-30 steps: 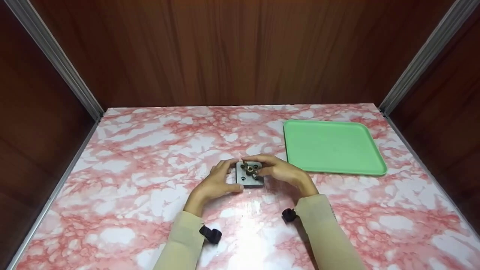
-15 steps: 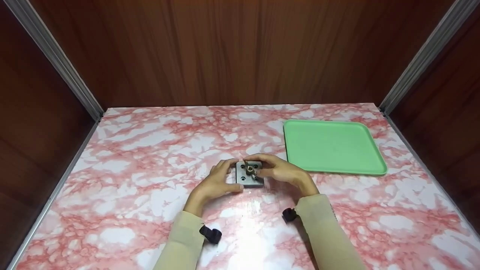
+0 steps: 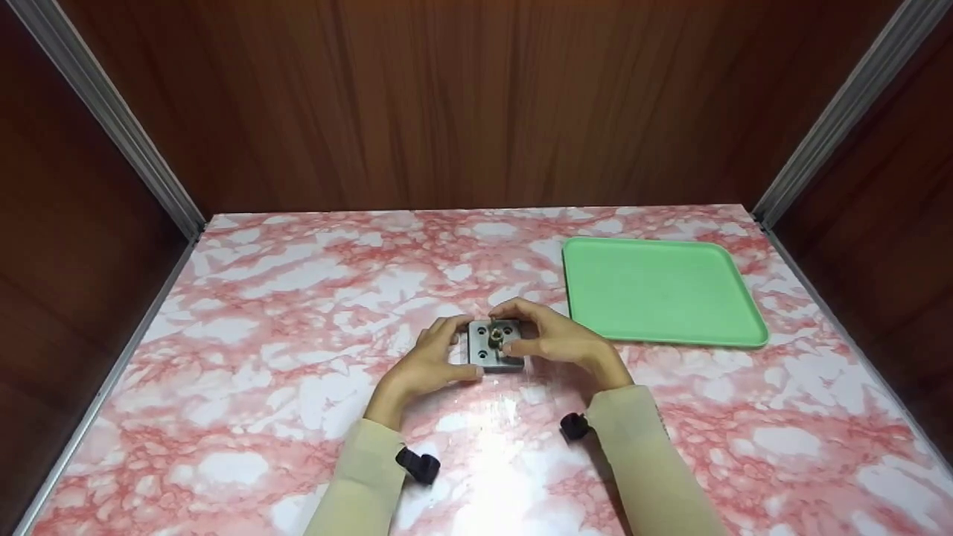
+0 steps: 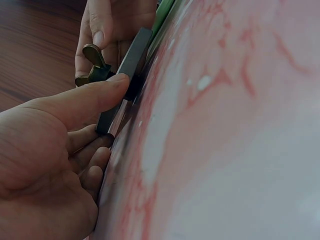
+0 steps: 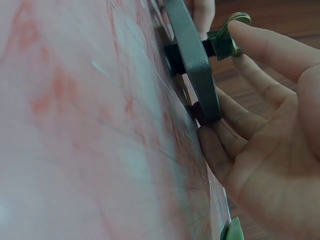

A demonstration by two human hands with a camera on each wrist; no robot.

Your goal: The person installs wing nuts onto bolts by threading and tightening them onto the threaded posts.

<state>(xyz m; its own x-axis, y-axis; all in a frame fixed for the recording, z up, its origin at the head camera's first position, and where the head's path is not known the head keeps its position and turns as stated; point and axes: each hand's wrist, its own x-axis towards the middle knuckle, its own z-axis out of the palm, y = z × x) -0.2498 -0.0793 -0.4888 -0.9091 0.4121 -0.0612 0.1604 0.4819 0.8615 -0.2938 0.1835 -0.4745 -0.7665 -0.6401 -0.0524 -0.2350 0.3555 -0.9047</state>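
A square grey metal plate (image 3: 483, 364) with holes near its corners lies in the middle of the table, a brass wing nut (image 3: 496, 337) standing on a threaded stud at its centre. My left hand (image 3: 424, 367) grips the plate's left side, its thumb on the near edge, as the left wrist view also shows. My right hand (image 3: 564, 341) is at the wing nut (image 5: 223, 41), thumb against one wing and forefinger by the other. In the right wrist view the plate (image 5: 194, 55) stands slightly above the table on dark feet, and the other right fingers lie beside its edge.
A green tray (image 3: 663, 294) lies on the table to the right, beyond my right hand. Brown wooden panels (image 3: 476, 104) with grey metal corner posts enclose the back and sides of the marbled table (image 3: 298, 298).
The wing nut has turned, its wings now lying nearly front to back. My right thumb and forefinger have shifted with it, while my left hand and the plate have stayed in place.
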